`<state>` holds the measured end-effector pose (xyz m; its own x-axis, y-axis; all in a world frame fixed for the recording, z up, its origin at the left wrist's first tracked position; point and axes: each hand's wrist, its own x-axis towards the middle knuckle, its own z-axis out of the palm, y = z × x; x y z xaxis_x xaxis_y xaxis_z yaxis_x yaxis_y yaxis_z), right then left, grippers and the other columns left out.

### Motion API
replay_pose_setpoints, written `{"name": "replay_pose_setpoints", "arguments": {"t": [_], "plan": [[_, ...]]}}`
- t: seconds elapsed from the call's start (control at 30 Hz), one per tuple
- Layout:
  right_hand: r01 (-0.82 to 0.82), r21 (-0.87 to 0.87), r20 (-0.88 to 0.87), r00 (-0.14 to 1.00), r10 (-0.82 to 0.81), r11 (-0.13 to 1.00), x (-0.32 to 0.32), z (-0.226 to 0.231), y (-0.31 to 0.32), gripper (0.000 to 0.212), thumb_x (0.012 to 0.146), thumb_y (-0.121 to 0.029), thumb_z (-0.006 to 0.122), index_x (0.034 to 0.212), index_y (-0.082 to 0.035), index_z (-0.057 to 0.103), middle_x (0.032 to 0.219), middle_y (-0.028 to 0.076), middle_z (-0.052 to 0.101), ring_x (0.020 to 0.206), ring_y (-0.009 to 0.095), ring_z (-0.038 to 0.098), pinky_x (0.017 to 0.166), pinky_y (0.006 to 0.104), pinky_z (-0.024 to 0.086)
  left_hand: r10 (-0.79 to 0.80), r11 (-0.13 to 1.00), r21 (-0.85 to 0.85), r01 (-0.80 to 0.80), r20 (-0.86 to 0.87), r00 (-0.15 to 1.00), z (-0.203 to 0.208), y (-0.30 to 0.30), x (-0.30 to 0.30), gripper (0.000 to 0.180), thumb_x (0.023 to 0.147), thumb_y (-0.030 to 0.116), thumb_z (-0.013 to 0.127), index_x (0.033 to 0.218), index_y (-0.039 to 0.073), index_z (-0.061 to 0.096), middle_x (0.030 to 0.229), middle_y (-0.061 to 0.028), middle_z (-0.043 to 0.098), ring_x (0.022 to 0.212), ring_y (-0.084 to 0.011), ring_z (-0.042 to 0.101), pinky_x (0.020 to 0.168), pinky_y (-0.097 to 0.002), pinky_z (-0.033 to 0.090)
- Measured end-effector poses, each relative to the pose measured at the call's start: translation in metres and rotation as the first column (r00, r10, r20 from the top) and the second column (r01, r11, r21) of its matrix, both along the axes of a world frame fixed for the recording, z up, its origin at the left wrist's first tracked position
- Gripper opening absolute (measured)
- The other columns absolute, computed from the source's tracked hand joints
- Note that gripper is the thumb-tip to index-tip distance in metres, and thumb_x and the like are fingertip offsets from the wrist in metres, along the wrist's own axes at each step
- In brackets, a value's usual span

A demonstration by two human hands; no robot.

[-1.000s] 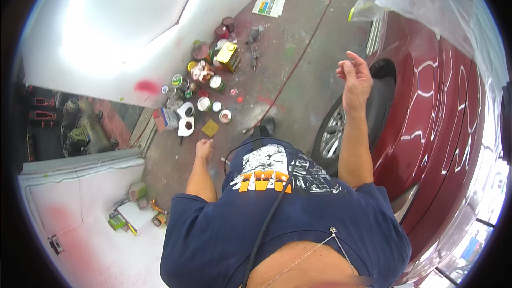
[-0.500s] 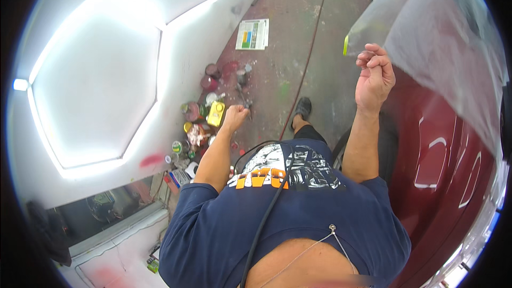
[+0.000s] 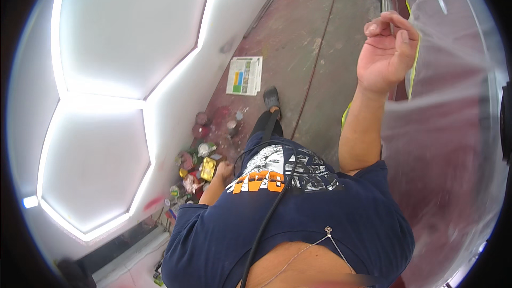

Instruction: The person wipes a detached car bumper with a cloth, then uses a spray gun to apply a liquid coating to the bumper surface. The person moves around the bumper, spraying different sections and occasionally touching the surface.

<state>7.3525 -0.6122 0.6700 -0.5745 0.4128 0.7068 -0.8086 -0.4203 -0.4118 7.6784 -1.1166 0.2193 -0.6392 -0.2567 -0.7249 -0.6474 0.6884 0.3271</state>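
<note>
Right hand (image 3: 386,53): raised at the end of a bent forearm, palm turned toward the camera, fingers curled in, thumb tip pressed to the fingertips. It pinches the edge of the clear plastic sheet (image 3: 453,128); what lies between the tips is too thin to make out.
Left hand (image 3: 224,169): hangs low beside the hip, closed into a loose fist; whether anything is inside it cannot be told. It sits just above the cluster of paint cans on the floor, apart from them.
Clear plastic sheet: translucent film, filling the right side of the view from the upper edge down past the person's shoulder, draped over a dark red car body (image 3: 448,181) that shows through it as a blurred red mass. A yellow-green strip (image 3: 413,69) runs along its edge just beside the right wrist.
Paint cans (image 3: 200,154): a scatter of small tins, lids and pots, some red-stained, one yellow rectangular tin (image 3: 207,168) nearest the left hand; all standing or lying on the floor against the foot of the wall.
Person's clothing: dark blue T-shirt (image 3: 320,218) with an orange and white print; a black cable (image 3: 272,208) runs down the chest.
Shoe (image 3: 271,97): dark, planted on the floor ahead of the body.
Printed paper sheet (image 3: 244,75): flat on the floor, near the wall, just beyond the shoe.
Floor (image 3: 304,32): worn reddish concrete, paint-spattered, crossed by a thin dark line.
Wall (image 3: 133,37): white, with bright hexagonal light strips (image 3: 144,96) along its panels.
</note>
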Motion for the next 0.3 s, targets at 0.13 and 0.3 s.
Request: {"name": "replay_pose_setpoints", "arguments": {"t": [0.13,0.3], "plan": [[0.117,0.074,-0.064,0.992,-0.112,0.990,-0.104,0.026,0.030,0.027,0.102,-0.010,0.051,0.123,0.004,0.061,0.102,0.019,0.072,0.075,0.021,0.063,0.066,0.0354,0.051,0.156,0.976,0.139,-0.168,0.093,0.983,-0.069,0.014,-0.108,0.036,0.087,0.035,0.069,0.101,0.003,0.078,0.093,-0.0262,0.074,0.094,-0.0351,0.075,0.084,-0.0432,0.056],[0.158,0.161,-0.199,0.972,-0.124,0.974,-0.233,0.083,0.066,0.030,0.101,-0.008,0.052,0.128,0.004,0.060,0.101,0.018,0.073,0.073,0.022,0.062,0.065,0.0366,0.050,-0.100,0.989,0.084,0.121,-0.223,0.970,0.000,0.048,-0.423,0.046,0.088,0.044,0.065,0.103,0.001,0.076,0.102,-0.0283,0.073,0.099,-0.0411,0.072,0.087,-0.0465,0.055]]}}
